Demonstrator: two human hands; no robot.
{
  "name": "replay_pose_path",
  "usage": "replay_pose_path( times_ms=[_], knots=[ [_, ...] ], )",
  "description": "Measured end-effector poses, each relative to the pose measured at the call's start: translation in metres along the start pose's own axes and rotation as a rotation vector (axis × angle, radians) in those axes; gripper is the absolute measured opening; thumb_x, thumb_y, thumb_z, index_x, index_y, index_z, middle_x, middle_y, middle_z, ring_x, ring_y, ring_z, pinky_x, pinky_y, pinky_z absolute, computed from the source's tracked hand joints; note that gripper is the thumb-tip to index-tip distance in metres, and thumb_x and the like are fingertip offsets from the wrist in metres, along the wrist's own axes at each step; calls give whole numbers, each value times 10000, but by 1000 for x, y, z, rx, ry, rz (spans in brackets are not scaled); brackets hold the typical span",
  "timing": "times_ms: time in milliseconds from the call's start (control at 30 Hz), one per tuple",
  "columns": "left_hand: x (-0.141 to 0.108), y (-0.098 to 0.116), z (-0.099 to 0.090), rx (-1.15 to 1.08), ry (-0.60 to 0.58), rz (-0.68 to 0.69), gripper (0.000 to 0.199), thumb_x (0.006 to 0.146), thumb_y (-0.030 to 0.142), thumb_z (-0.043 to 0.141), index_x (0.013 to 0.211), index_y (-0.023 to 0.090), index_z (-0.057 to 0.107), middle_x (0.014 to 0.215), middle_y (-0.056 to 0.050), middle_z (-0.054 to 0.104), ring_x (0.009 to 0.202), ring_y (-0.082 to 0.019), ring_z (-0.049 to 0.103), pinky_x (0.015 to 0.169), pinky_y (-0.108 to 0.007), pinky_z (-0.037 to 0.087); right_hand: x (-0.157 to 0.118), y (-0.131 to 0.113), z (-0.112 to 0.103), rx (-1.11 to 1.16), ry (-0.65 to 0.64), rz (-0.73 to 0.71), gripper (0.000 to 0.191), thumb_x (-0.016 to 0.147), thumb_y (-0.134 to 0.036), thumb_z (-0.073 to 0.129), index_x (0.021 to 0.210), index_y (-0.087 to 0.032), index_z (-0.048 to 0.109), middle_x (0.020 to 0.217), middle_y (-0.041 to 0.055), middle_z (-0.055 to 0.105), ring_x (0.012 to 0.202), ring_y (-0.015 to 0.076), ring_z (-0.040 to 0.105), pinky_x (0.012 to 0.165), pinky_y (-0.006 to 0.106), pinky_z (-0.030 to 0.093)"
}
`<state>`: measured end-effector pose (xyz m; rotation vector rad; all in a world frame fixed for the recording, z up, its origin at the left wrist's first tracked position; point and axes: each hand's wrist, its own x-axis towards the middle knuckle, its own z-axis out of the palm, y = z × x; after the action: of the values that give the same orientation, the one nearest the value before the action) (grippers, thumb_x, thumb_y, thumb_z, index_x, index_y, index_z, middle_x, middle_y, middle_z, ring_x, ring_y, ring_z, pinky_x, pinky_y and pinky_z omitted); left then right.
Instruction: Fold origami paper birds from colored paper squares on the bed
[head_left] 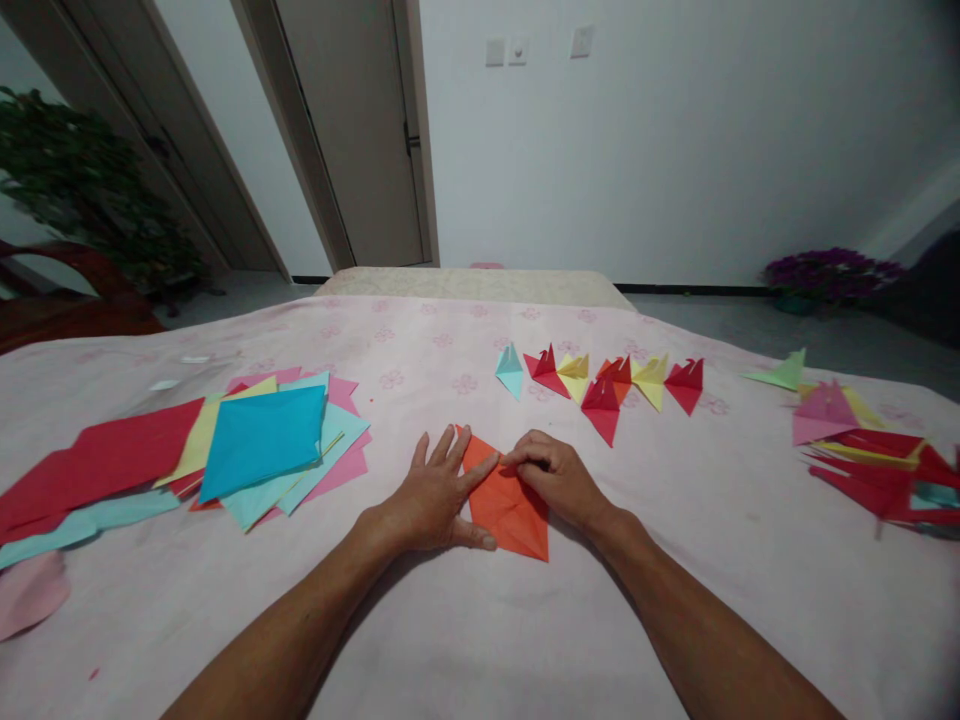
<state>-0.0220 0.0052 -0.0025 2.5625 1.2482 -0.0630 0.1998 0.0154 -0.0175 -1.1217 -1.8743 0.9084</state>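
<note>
An orange sheet of paper (517, 520) with crease lines lies on the pink-white cloth between my hands. My left hand (442, 490) rests on its left side, fingers spread, the thumb near its lower left. At the upper right edge of the sheet, my right hand (559, 475) has its fingers bent together, pinching the paper's edge. Beyond my hands stand several folded paper birds, among them a light blue one (509, 372), a pink-red one (602, 408) and a red one (685, 385).
Stacked paper with a blue sheet (262, 440) on top lies left, beside red sheets (135, 445). More folded birds (870, 475) are piled at the far right. The cloth-covered table (420, 350) faces a wall and a door.
</note>
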Motion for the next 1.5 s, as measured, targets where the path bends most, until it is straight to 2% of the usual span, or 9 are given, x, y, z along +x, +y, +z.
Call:
replay_pose_path(
  times_ms=[167,467,667,767,867,967,1100,1267,1500],
  knots=[
    [-4,2,-3,-23,-25,7,1073,675,793,610,1542,315,198,1612,-225,14,1461,-475,-33,1065,-754,33,4,4,-3,12,125,132,308,778,-118,520,995,-188,727,919,44,642,808,157,608,739,295,479],
    [-20,22,1,2,6,83,762,907,604,478,1546,287,210,1612,-186,100,1484,-401,53,1115,-706,55,-1,1,-3,-319,-76,-87,388,804,-100,553,1158,-213,664,879,22,577,800,152,557,732,284,447],
    [-39,35,1,-165,-6,223,759,910,587,494,1540,247,242,1609,-154,145,1493,-341,95,1163,-651,27,1,3,-21,-94,-207,5,646,651,-18,514,1258,-217,611,1054,48,602,955,175,580,864,323,468],
    [-33,26,7,-425,172,139,532,972,500,420,1455,278,437,1534,-90,402,1444,-273,320,1205,-557,141,0,-1,-34,-52,-354,-25,776,606,-57,577,1360,-230,528,1258,78,546,1166,238,513,1007,394,414],
    [-18,14,14,-701,533,-106,411,984,403,424,1337,249,570,1429,-84,544,1333,-229,488,1151,-448,349,1,-7,-36,-212,-387,-104,761,608,-82,617,1351,-225,542,1227,83,572,1155,256,487,1030,428,384],
    [-5,6,15,-794,725,-175,379,978,383,440,1308,261,582,1413,-74,555,1329,-219,487,1121,-430,387,2,-9,-29,-239,-319,-133,560,689,-77,569,1220,-237,647,1087,59,642,1045,225,535,980,408,411],
    [0,2,7,-788,828,-219,361,954,400,477,1238,242,633,1331,-74,616,1270,-225,539,1084,-403,413,4,-5,-22,23,-110,62,245,847,-194,529,996,-186,724,959,56,697,887,190,618,828,341,486],
    [2,2,-8,-731,691,-245,304,845,455,616,986,221,751,1015,-62,743,910,-220,678,822,-327,512,8,-10,-19,246,-87,174,320,799,-267,631,1095,-161,694,1012,65,725,892,196,650,810,337,507],
    [10,10,-5,-800,502,-322,303,786,431,613,643,174,683,610,-23,657,584,-163,579,524,-239,370,11,-11,-11,168,-99,185,507,742,-215,666,1246,-175,624,1037,63,711,894,191,654,812,337,515]
  ],
)
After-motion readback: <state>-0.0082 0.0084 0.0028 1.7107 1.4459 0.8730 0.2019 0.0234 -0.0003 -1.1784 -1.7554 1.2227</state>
